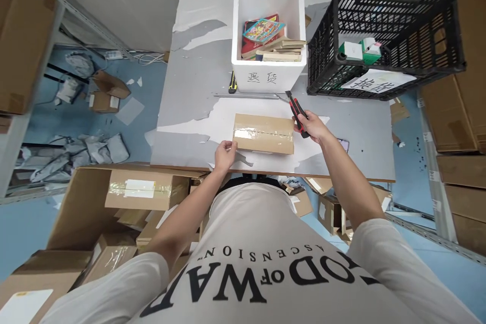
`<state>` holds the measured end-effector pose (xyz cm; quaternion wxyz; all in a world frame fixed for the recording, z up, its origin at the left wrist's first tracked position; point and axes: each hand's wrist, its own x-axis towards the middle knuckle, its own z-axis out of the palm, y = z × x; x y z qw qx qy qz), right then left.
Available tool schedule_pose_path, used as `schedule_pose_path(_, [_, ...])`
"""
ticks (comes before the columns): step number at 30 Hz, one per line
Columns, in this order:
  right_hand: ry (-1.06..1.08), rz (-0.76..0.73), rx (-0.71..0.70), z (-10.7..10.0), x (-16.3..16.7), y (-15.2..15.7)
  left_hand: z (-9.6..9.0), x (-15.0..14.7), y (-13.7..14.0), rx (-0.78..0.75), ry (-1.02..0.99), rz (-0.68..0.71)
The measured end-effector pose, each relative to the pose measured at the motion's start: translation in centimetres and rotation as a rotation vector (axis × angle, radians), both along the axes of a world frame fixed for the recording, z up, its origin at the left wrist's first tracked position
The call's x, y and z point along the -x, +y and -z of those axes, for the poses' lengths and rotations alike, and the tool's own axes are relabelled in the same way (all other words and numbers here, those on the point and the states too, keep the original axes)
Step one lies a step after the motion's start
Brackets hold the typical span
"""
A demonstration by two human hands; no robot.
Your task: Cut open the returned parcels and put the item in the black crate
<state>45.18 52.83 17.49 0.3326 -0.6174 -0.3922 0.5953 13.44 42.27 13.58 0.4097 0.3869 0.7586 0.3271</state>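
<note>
A taped brown cardboard box [261, 134] lies flat near the front edge of the table, with clear tape running along its seam. My left hand [225, 155] pinches the box's near left corner between thumb and fingers. In my right hand [312, 126] is a red and black utility knife [296, 111], its tip pointing away from me. That hand is closed around the knife at the right end of the box, and its fingertips come close to or touch the box side.
Behind the box stands a white foam bin [269, 77] of books, with a yellow and black cutter [233, 82] beside it. A black crate [326, 68] holding small green-white boxes is at the right. A phone [343, 145] lies by my right forearm. Cartons [138, 190] crowd the lower left.
</note>
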Motion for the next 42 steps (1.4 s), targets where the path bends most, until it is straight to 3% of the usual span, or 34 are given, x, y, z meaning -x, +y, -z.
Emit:
schedule_pose_path(4, [-0.079, 0.120, -0.111, 0.7, -2.1, -4.0, -1.3, 0.0, 1.3, -0.163, 0.331, 0.277])
schedule_pose_path(9, [-0.097, 0.086, -0.022, 1.6, -3.0, -11.1, -2.6, -1.6, 4.9, -0.315, 0.554, 0.831])
schedule_pose_path(12, [-0.053, 0.049, 0.015, 1.6, -2.2, -13.7, -2.7, -2.3, 6.5, -0.290, 0.642, 1.014])
schedule_pose_path(18, [0.036, 0.040, 0.022, 1.6, -1.8, -14.3, -2.5, -2.6, 6.8, -0.236, 0.671, 1.034])
schedule_pose_path(25, [0.040, -0.107, 0.078, 1.0, -4.4, -14.5, -1.4, -2.2, 6.7, -0.294, 0.569, 0.987])
schedule_pose_path(32, [0.055, -0.231, 0.194, -0.1, -6.1, -17.1, -1.2, -2.3, 6.6, -0.300, 0.518, 0.949])
schedule_pose_path(39, [0.081, -0.190, 0.216, 0.8, -6.7, -19.0, -1.5, -2.3, 6.5, -0.318, 0.493, 0.955])
schedule_pose_path(42, [-0.068, -0.075, 0.126, 1.8, -7.9, -19.1, -1.7, -2.3, 6.5, -0.289, 0.541, 0.977])
